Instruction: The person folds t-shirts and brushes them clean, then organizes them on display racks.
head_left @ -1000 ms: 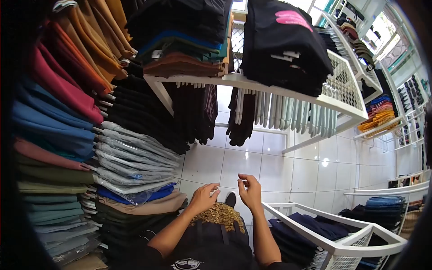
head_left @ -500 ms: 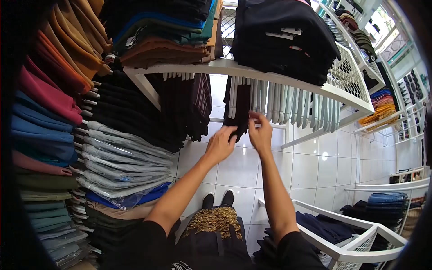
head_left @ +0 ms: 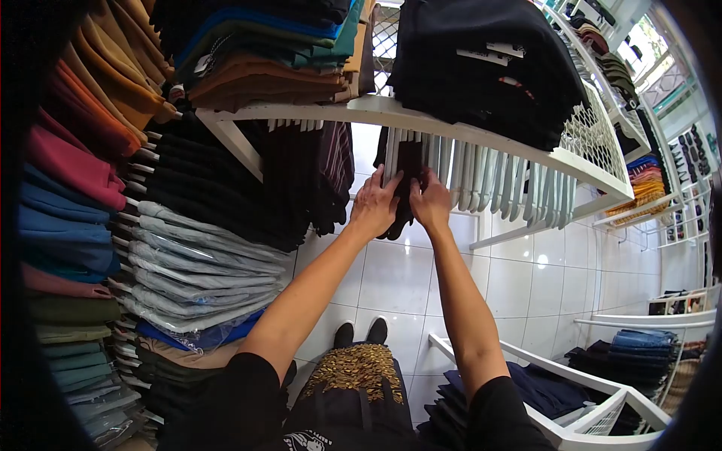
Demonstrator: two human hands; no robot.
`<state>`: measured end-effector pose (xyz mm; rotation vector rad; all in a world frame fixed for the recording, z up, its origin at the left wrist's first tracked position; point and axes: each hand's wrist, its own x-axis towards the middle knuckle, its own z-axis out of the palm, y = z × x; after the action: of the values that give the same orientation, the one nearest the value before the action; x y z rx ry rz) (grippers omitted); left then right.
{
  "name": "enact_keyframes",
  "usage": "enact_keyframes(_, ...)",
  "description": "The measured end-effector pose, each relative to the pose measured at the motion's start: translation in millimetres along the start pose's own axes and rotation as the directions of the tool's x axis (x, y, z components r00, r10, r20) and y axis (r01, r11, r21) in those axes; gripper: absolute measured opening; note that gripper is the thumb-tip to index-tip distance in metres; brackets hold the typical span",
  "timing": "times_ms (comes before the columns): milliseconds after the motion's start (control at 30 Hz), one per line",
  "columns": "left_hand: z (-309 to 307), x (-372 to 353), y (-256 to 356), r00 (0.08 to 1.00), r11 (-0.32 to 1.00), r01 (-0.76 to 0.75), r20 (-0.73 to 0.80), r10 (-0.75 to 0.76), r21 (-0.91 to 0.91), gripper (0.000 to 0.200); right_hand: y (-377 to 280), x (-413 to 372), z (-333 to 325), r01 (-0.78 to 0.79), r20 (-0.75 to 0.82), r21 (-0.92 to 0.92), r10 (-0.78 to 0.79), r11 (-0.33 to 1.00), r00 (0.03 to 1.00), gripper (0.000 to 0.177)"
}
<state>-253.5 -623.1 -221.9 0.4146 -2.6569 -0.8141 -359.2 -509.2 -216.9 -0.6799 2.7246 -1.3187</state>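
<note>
A dark brown-black garment (head_left: pixel 410 159) hangs under the white shelf among white hangers. My left hand (head_left: pixel 376 204) holds its left side beside a pale hanger, the thumb in front and the fingers partly behind. My right hand (head_left: pixel 431 203) grips the right edge of the same garment, thumb against the cloth and fingers curled round the side. The garment's lower end shows between and below my hands. Just to the right, a row of white hangers (head_left: pixel 489 180) hangs from the same rack.
Folded black clothes (head_left: pixel 481 75) and a coloured stack (head_left: pixel 263 68) lie on the white shelf (head_left: pixel 338 111) above. Hanging garments (head_left: pixel 203 255) crowd the left side. A low white rack (head_left: pixel 571 421) with folded dark clothes stands at lower right. Tiled floor (head_left: pixel 391 278) lies below.
Both hands have moved up onto the dark garment. The left hand has shifted to its left side, and the right hand has closed in on its right edge.
</note>
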Motion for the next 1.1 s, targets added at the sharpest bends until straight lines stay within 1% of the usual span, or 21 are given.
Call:
enact_keyframes(67, 4, 0, -7, 0.999, 0.999, -0.052, -0.014, 0.052, -0.008, 0.058, 2, 2, 9, 0.005, -0.011, 0.111, -0.004, 0.994, 1.0, 0.046)
enact_keyframes(100, 5, 0, -9, 0.998, 0.999, -0.054, -0.014, 0.054, -0.007, 0.058, 3, 3, 10, 0.005, -0.013, 0.112, -0.004, 0.994, 1.0, 0.046)
enact_keyframes(167, 5, -1, -11, 0.997, 0.997, -0.068, 0.038, 0.066, 0.043, 0.057, 3, 6, 11, 0.008, 0.021, 0.087, -0.01, 0.996, 1.0, 0.051)
enact_keyframes(200, 5, -2, -10, 0.997, 0.997, -0.07, 0.033, 0.069, 0.044, 0.057, 10, 8, 18, 0.013, 0.018, 0.089, -0.015, 0.996, 1.0, 0.051)
enact_keyframes(267, 3, -5, -9, 0.995, 0.993, -0.057, 0.091, 0.048, 0.102, 0.058, 29, 15, 33, 0.069, 0.009, -0.017, -0.069, 0.997, 0.998, 0.046)
enact_keyframes(300, 3, -6, -7, 0.993, 0.992, -0.038, 0.119, 0.024, 0.117, 0.062, 24, 17, 28, 0.073, 0.008, -0.016, -0.073, 0.997, 0.997, 0.046)
enact_keyframes(367, -1, -8, -7, 0.992, 0.993, -0.034, 0.121, 0.02, 0.113, 0.064, 18, 18, 18, -0.044, 0.132, 0.093, 0.032, 0.995, 0.991, 0.042)
enact_keyframes(433, -1, -8, -7, 0.992, 0.994, -0.034, 0.123, 0.021, 0.104, 0.066, 12, 17, 9, -0.079, 0.151, 0.14, 0.058, 0.987, 0.987, 0.041)
enact_keyframes(500, 0, -8, -6, 0.985, 0.994, -0.004, 0.174, -0.015, 0.113, 0.069, 1, 11, -3, -0.115, 0.175, 0.182, 0.083, 0.977, 0.981, 0.039)
enact_keyframes(567, 4, -9, -9, 0.985, 0.993, 0.001, 0.174, -0.021, 0.115, 0.071, -14, 1, -16, -0.161, 0.221, 0.281, 0.1, 0.946, 0.97, 0.043)
enact_keyframes(667, 3, -11, -8, 0.981, 0.994, 0.001, 0.192, -0.023, 0.111, 0.074, -12, -20, -23, -0.116, 0.24, 0.208, 0.065, 0.971, 0.969, 0.043)
enact_keyframes(700, 1, -13, -8, 0.977, 0.994, 0.002, 0.21, -0.024, 0.106, 0.075, -13, -27, -28, -0.206, 0.325, 0.247, 0.12, 0.947, 0.938, 0.049)
enact_keyframes(733, -1, -16, -8, 0.977, 0.994, -0.001, 0.21, -0.021, 0.106, 0.075, -9, -36, -27, -0.206, 0.322, 0.247, 0.12, 0.947, 0.939, 0.049)
enact_keyframes(800, -6, -22, -7, 0.96, 0.998, 0.037, 0.276, -0.05, 0.051, 0.076, -1, -56, -26, -0.152, 0.251, 0.008, 0.145, 0.988, 0.957, 0.046)
enact_keyframes(833, -7, -28, -7, 0.959, 0.998, 0.033, 0.279, -0.046, 0.049, 0.076, -11, -72, -33, -0.14, 0.207, -0.034, 0.144, 0.99, 0.968, 0.045)
enact_keyframes(867, -9, -33, -7, 0.959, 0.999, 0.036, 0.281, -0.043, 0.031, 0.076, -22, -85, -39, -0.195, 0.21, -0.145, 0.223, 0.97, 0.952, 0.038)
enact_keyframes(933, -7, -52, -7, 0.956, 0.999, 0.033, 0.292, -0.035, 0.013, 0.075, -16, -111, -35, -0.196, 0.091, -0.147, 0.211, 0.969, 0.973, 0.028)
enact_keyframes(1000, -6, -80, -5, 0.969, 0.998, 0.045, 0.245, -0.034, -0.04, 0.065, -9, -147, -33, -0.186, -0.016, -0.16, 0.186, 0.969, 0.982, 0.024)
enact_keyframes(1033, -18, -96, 7, 0.962, 0.99, 0.082, 0.267, -0.049, -0.115, 0.065, -2, -166, -30, -0.178, -0.034, -0.134, 0.175, 0.975, 0.984, 0.023)
enact_keyframes(1067, -23, -113, 15, 0.963, 0.991, 0.071, 0.267, -0.039, -0.111, 0.065, 1, -186, -30, -0.19, -0.03, -0.138, 0.188, 0.972, 0.982, 0.022)
enact_keyframes(1100, -27, -132, 21, 0.954, 0.98, 0.129, 0.29, -0.08, -0.151, 0.063, 0, -206, -33, -0.193, -0.038, -0.091, 0.19, 0.977, 0.981, 0.021)
